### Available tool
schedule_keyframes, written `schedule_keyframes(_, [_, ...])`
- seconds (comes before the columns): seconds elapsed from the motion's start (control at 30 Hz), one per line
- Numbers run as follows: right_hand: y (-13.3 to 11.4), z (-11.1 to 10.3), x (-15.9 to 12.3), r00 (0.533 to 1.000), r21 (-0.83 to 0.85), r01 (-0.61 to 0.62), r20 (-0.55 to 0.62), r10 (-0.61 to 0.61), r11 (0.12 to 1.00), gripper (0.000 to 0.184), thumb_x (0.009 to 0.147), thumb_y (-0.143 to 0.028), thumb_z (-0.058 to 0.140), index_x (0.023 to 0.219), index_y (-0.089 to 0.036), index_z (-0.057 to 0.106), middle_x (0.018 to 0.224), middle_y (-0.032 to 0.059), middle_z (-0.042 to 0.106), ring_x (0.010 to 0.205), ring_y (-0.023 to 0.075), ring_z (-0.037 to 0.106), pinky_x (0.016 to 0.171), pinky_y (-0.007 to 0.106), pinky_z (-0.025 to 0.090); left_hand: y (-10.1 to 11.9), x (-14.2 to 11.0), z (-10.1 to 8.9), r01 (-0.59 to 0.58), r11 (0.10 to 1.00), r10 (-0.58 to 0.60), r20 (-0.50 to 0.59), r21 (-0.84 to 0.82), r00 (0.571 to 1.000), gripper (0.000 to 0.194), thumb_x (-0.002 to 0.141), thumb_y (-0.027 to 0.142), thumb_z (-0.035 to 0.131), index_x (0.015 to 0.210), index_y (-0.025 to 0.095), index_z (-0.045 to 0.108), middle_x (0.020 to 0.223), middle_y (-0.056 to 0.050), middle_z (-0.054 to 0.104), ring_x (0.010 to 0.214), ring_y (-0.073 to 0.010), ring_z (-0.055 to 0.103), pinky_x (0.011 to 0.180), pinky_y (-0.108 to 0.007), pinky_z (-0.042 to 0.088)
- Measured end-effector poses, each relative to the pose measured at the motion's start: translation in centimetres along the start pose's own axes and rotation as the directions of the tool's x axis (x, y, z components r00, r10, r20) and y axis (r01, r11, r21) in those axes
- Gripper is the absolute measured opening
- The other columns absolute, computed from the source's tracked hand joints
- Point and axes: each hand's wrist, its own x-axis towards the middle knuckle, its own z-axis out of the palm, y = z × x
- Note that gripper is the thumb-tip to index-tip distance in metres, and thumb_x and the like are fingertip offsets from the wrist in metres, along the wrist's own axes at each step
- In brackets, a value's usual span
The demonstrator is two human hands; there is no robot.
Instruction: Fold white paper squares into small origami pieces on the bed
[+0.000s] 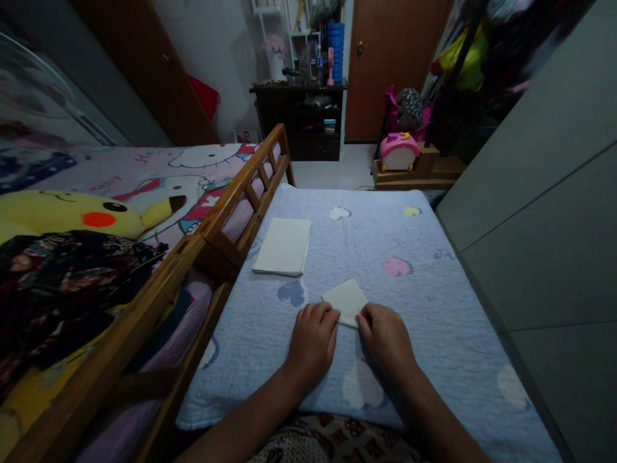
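Pale blue quilted bedspread point(429, 302) beneath a folded white sheet point(345, 302), long axis slanting away to the right, between the left hand point(313, 342) and right hand point(385, 341), both narrow, fingertips pressed against its near edges.

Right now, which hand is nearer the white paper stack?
Left. The left hand sits below and right of the white paper stack; the right hand lies farther right, past the folded sheet.

Left hand point(312, 344) and right hand point(386, 341) touch a folded white sheet point(345, 301).
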Motion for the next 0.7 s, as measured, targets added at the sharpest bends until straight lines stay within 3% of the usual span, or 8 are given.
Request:
schedule_keyframes(0.1, [0.0,0.1,0.0,1.0,-0.005,0.012,-0.015,-0.012,1.0,0.015,0.089,-0.021,0.061,0.073,-0.021,0.059,0.074,0.0042,0.068,0.072,0.0215,0.06,0.066,0.032,0.033,0.0,-1.0,0.0,-0.146,0.988,0.143,0.058,0.051,0.988,0.03,0.092,0.012,0.052,0.121,0.022,0.057,0.122,-0.009,0.062,0.106,-0.0256,0.054,0.09,-0.043,0.048])
schedule_keyframes(0.17, [0.1,0.2,0.0,1.0,-0.007,0.016,-0.026,-0.016,1.0,0.016,0.088,-0.02,0.061,0.072,-0.021,0.059,0.073,0.004,0.067,0.07,0.0212,0.059,0.066,0.032,0.033,-0.1,-1.4,0.0,-0.175,0.983,0.169,0.089,0.062,0.982,0.031,0.093,0.012,0.051,0.122,0.021,0.056,0.123,-0.009,0.063,0.106,-0.0258,0.055,0.09,-0.043,0.049])
schedule_keyframes(0.37, [0.7,-0.1,-0.5,0.999,0.135,0.033,0.019,-0.036,0.99,0.01,0.088,-0.021,0.059,0.078,-0.02,0.06,0.076,0.0042,0.065,0.073,0.0212,0.057,0.069,0.032,0.036,-0.6,-0.9,-0.3,-0.075,0.992,0.08,0.043,-0.103,0.996,0.038,0.088,0.011,0.057,0.126,0.018,0.053,0.117,-0.009,0.064,0.107,-0.0239,0.056,0.095,-0.042,0.049])
schedule_keyframes(0.4, [0.9,-0.2,-0.7,0.998,0.175,0.061,0.022,-0.066,0.983,0.003,0.087,-0.02,0.06,0.084,-0.02,0.061,0.079,0.0041,0.065,0.076,0.0214,0.057,0.07,0.032,0.037,-0.6,-0.6,-0.4,-0.061,0.99,0.066,0.038,-0.128,0.997,0.037,0.087,0.012,0.06,0.123,0.018,0.054,0.116,-0.009,0.064,0.107,-0.0236,0.056,0.095,-0.041,0.049])
schedule_keyframes(0.5, [1.1,-0.5,-1.6,0.983,0.247,0.182,-0.008,-0.186,0.952,0.019,0.08,-0.011,0.06,0.097,-0.02,0.062,0.09,0.0049,0.065,0.086,0.0228,0.055,0.076,0.034,0.038,-0.5,0.3,-0.4,-0.089,0.988,0.097,0.059,-0.128,0.994,0.025,0.084,0.013,0.064,0.108,0.021,0.063,0.112,-0.006,0.063,0.102,-0.0224,0.058,0.089,-0.037,0.051])
schedule_keyframes(0.57, [1.2,-0.6,-2.2,0.967,0.251,0.255,-0.058,-0.249,0.934,0.021,0.08,-0.008,0.057,0.095,-0.021,0.063,0.097,0.006,0.065,0.091,0.0237,0.053,0.08,0.036,0.038,-0.3,0.7,-0.3,-0.145,0.985,0.152,0.073,-0.092,0.986,0.014,0.084,0.012,0.063,0.094,0.021,0.066,0.105,-0.005,0.065,0.093,-0.021,0.06,0.082,-0.035,0.052])
schedule_keyframes(0.7, [1.5,-1.0,-2.7,0.928,0.23,0.363,-0.174,-0.328,0.903,0.03,0.08,-0.006,0.054,0.104,-0.021,0.063,0.114,0.0088,0.064,0.107,0.0269,0.051,0.092,0.043,0.037,-0.5,0.5,-0.3,-0.239,0.967,0.24,0.002,-0.088,0.971,0.011,0.088,0.011,0.057,0.087,0.019,0.065,0.093,-0.005,0.068,0.082,-0.0198,0.061,0.074,-0.032,0.05])
